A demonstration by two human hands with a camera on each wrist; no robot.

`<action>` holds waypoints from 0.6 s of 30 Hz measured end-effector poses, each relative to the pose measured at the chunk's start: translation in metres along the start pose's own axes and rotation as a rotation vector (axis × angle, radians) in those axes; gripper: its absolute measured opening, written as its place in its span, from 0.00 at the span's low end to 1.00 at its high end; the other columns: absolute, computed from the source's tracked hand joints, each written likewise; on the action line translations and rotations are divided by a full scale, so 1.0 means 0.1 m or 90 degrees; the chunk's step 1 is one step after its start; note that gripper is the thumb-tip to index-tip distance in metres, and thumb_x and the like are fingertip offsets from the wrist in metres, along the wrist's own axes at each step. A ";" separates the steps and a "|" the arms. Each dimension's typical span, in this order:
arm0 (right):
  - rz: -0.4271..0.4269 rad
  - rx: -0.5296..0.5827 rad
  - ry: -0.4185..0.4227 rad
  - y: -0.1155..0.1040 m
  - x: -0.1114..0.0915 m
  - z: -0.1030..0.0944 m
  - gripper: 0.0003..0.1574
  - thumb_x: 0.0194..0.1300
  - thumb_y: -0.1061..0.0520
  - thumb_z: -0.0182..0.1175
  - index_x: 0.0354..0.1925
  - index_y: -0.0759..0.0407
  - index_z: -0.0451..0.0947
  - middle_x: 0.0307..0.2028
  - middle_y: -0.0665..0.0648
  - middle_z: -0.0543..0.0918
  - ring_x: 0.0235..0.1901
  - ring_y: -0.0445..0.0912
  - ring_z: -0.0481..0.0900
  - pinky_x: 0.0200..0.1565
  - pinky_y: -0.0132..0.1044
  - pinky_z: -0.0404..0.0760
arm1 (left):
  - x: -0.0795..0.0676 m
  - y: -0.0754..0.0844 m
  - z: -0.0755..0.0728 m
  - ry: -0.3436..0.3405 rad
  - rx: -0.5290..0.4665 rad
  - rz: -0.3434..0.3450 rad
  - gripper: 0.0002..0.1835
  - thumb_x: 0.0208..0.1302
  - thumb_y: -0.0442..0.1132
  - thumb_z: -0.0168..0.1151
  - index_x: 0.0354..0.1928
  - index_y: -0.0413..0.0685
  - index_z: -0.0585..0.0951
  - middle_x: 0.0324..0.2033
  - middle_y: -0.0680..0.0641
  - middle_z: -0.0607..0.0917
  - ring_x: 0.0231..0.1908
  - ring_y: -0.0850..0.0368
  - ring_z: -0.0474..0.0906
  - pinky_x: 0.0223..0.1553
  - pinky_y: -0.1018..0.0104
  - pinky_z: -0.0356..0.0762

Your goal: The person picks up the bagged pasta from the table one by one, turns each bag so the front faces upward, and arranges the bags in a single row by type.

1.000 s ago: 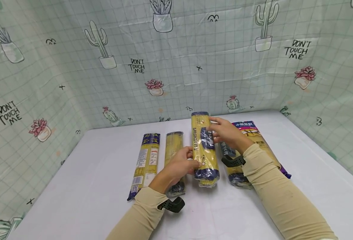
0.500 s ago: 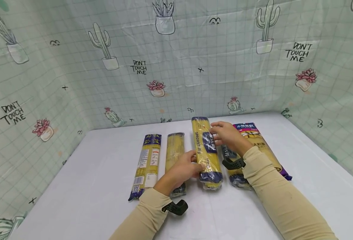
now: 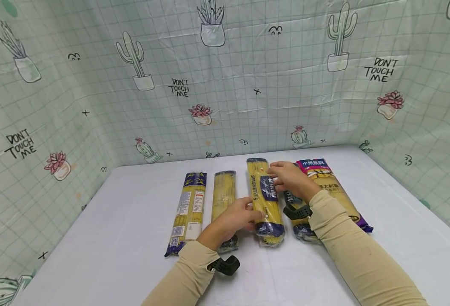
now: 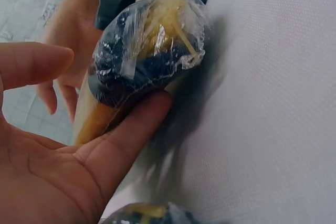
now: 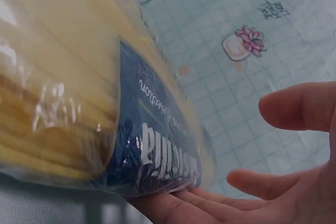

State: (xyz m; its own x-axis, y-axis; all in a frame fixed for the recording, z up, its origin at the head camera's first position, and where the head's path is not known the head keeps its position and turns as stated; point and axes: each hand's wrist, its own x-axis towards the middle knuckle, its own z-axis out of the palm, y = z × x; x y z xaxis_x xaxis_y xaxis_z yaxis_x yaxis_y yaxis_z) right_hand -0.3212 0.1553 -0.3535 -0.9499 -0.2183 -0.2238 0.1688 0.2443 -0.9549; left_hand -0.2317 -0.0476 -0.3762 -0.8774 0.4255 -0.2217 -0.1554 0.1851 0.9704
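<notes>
Spaghetti packet point(image 3: 265, 199) in clear film, with a dark label and dark ends, lies lengthwise on the white tabletop point(image 3: 114, 238), third from the left in a row of five that runs from near the back edge toward the middle.

Going left to right, the risks look like these. The left hand point(image 3: 234, 219) crosses over the near end of the unlabelled packet point(image 3: 223, 197), just right of the blue-and-yellow packet point(image 3: 188, 208), so any sideways nudge could drag that neighbour out of line. The film is slick and the bundle round, so it could roll or slip between the fingers. The strands inside are brittle; squeezing or bending may snap them. On the right, the dark-ended packet point(image 3: 299, 223) and the wide purple-topped bag point(image 3: 326, 182) lie very near, and the right forearm could shove them.

The left hand cups the near end, thumb point(image 4: 128, 140) pressed against the wrap, fingers loosely curled round it. The right hand point(image 3: 290, 178) reaches across the far half, fingers point(image 5: 173, 205) curled under the label point(image 3: 269, 188), thumb above. Both forearms stretch forward, low over the tabletop.
</notes>
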 end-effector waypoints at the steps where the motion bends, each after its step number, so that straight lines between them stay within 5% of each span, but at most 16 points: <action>1: 0.003 -0.001 -0.001 0.00 0.00 0.00 0.40 0.78 0.52 0.50 0.78 0.63 0.49 0.69 0.70 0.63 0.61 0.60 0.72 0.54 0.46 0.80 | 0.00 0.00 0.00 -0.003 -0.001 0.000 0.32 0.67 0.36 0.62 0.71 0.35 0.65 0.48 0.42 0.84 0.48 0.51 0.83 0.48 0.56 0.82; 13: 0.015 -0.029 -0.026 0.06 0.00 0.01 0.41 0.76 0.50 0.51 0.78 0.63 0.49 0.71 0.72 0.61 0.66 0.65 0.66 0.56 0.50 0.78 | -0.03 0.00 -0.03 -0.011 -0.011 -0.019 0.35 0.68 0.40 0.62 0.72 0.34 0.64 0.49 0.42 0.84 0.49 0.48 0.82 0.50 0.55 0.81; 18: 0.006 -0.043 -0.032 0.06 0.01 0.01 0.44 0.76 0.50 0.52 0.78 0.64 0.45 0.71 0.74 0.60 0.67 0.67 0.64 0.59 0.55 0.75 | -0.03 0.02 -0.07 -0.036 -0.004 -0.010 0.28 0.70 0.41 0.60 0.66 0.30 0.71 0.48 0.41 0.84 0.49 0.47 0.82 0.49 0.56 0.82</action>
State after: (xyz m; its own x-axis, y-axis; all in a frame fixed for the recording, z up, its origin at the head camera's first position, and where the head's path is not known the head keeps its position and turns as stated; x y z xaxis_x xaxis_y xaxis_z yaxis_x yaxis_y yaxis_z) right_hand -0.3208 0.1553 -0.3594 -0.9337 -0.2618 -0.2443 0.1587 0.3089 -0.9377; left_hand -0.2322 -0.0547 -0.3730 -0.8481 0.4714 -0.2420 -0.1724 0.1863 0.9672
